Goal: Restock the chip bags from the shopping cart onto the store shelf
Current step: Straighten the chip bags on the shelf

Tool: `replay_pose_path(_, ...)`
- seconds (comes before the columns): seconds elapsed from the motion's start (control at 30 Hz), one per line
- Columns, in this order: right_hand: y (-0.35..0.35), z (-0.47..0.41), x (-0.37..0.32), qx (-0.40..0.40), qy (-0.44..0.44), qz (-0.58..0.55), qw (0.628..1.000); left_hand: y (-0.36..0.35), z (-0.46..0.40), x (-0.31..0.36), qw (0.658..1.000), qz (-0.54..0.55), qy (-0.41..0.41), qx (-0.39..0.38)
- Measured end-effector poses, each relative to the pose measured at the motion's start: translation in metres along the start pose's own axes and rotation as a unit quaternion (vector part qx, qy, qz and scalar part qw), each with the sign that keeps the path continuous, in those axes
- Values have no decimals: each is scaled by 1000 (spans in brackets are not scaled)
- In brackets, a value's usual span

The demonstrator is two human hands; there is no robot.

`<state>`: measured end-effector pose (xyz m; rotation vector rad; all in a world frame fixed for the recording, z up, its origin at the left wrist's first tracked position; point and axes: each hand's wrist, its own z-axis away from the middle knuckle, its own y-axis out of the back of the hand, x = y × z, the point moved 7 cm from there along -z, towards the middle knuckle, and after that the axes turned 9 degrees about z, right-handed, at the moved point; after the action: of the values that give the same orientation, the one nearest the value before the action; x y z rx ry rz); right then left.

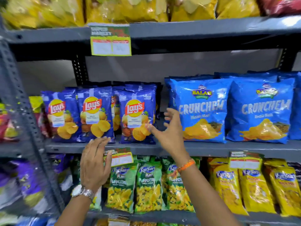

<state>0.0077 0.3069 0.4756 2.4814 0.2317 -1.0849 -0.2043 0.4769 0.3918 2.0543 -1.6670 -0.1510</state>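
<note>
both hands were empty with fingers spread: left hand [95,162] just below the lay's bags [96,116], right hand [171,129] beside the rightmost bag [138,118], thumb touching it. step seemed straightening the row on the shelf [203,148]. cart was not visible; next move needed another bag.

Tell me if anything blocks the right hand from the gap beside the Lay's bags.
Nothing visible does. The right hand is open just in front of the gap between the rightmost Lay's bag and the Crunchem bags; the left hand is lower, apart.
</note>
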Motion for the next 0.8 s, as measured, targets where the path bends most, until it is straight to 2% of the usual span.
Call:
replay_pose_path(0.1,-31,-15,0,-67,-55,-9,996,0,3,-25,1000,8,1,-9)
replay_pose_path(0.27,-51,-21,1,-82,-95,-3,992,1,9,-43,999,32,-33,7)
replay_pose_path(0.6,-64,-10,9,22,-115,-9,993,-1,12,-49,993,96,-52,52)
replay_pose_path(0.8,-74,-9,10,21,-123,-11,992,0,11,-48,990,109,-55,65)
